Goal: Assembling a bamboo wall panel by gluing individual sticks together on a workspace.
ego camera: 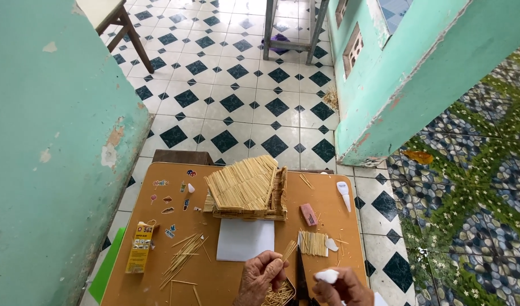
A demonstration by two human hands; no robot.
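Note:
My left hand [261,276] pinches a small bundle of thin wooden sticks [289,250] at the near edge of a small orange-brown table [158,272]. My right hand [340,287] is closed on a small white glue tube [328,276]. Between my hands lies a dark pair of scissors [300,273] and a tin of short stick pieces [278,296]. Beyond them sit a glued row of sticks [314,243], a white sheet of paper [246,239] and a model house built of sticks [248,187].
Loose sticks [183,258] and a yellow glue box [141,247] lie at the table's left. A pink eraser [309,214] and a white bottle [344,194] lie on the right. Green walls flank a tiled floor; stool legs [288,28] stand farther off.

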